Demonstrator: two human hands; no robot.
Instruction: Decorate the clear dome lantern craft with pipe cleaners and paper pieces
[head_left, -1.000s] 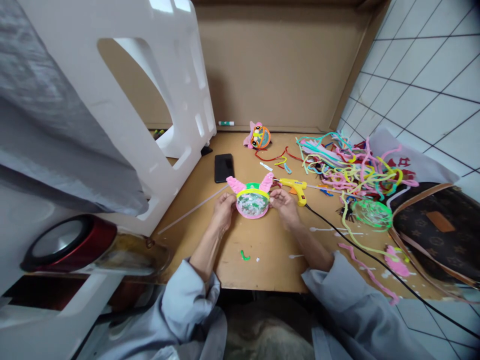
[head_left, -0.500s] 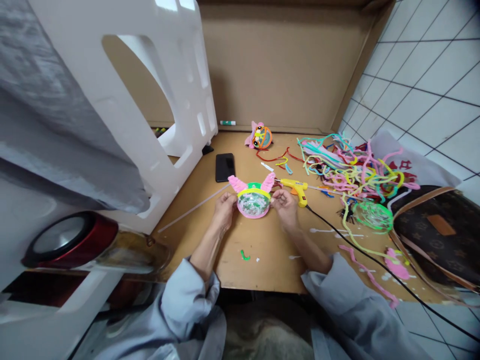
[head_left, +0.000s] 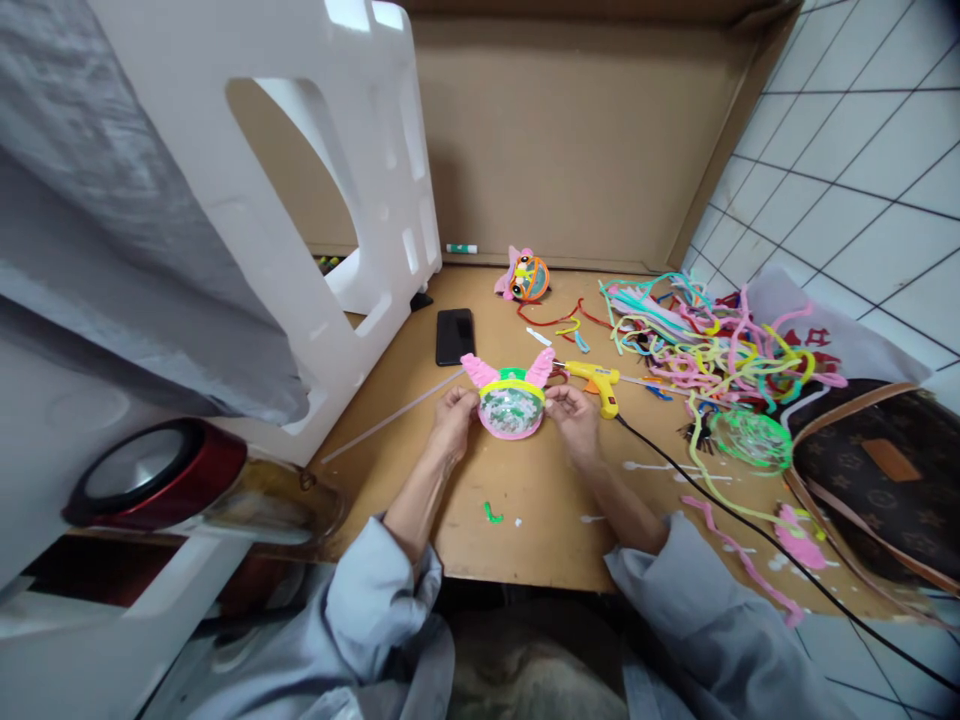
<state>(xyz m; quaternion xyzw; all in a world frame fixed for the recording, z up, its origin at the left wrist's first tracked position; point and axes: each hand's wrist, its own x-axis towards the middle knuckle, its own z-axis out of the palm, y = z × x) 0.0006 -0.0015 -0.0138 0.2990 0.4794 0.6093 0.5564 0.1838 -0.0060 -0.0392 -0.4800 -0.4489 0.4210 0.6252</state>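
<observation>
Between my hands is a round clear craft ball (head_left: 511, 412) with pale bits inside, a yellow band across it, a pink lower rim, a green top and two pink fuzzy ears. My left hand (head_left: 453, 420) pinches its left side, and my right hand (head_left: 574, 418) pinches its right side near the yellow band. A yellow hot glue gun (head_left: 594, 376) lies just beyond my right hand, its black cord running to the lower right. A black phone (head_left: 455, 336) lies behind the ball to the left.
A finished-looking ball with pink ears (head_left: 527, 276) sits at the back. Tangled pipe cleaners (head_left: 720, 340), a green wire-like bundle (head_left: 752, 438) and a brown handbag (head_left: 885, 480) fill the right. A white plastic panel (head_left: 375, 150) and a red-lidded jar (head_left: 172, 475) stand left.
The whole view has shifted slightly, so everything appears a little further right and lower. Both hands keep their hold on the ball.
</observation>
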